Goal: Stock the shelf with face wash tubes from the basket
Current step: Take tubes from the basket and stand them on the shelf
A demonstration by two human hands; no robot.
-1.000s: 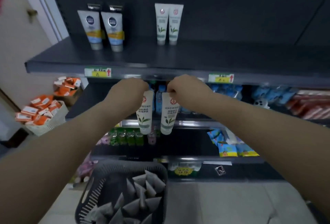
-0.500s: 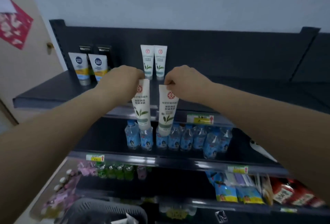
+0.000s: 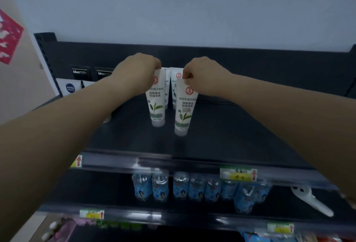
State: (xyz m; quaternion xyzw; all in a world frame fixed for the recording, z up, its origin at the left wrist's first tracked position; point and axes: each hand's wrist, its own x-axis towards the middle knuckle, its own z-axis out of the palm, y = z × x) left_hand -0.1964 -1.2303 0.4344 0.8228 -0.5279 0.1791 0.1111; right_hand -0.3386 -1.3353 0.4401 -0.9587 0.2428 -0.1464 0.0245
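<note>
Head view: I see my left hand [image 3: 137, 74] pinching the crimped top of one face wash tube [image 3: 156, 99], fingers closed on it, and my right hand [image 3: 204, 77] gripping the top of a second tube [image 3: 185, 109] the same way. Both tubes hang cap-down over the top shelf [image 3: 221, 132]; whether the caps touch its surface I cannot tell. The left tube sits slightly farther back than the right. Just behind them, two matching tubes [image 3: 174, 85] stand against the back panel. To the left, partly hidden by my forearm, are the men's face wash tubes [image 3: 70, 87]. Small water bottles [image 3: 180, 186] line the shelf below.
</note>
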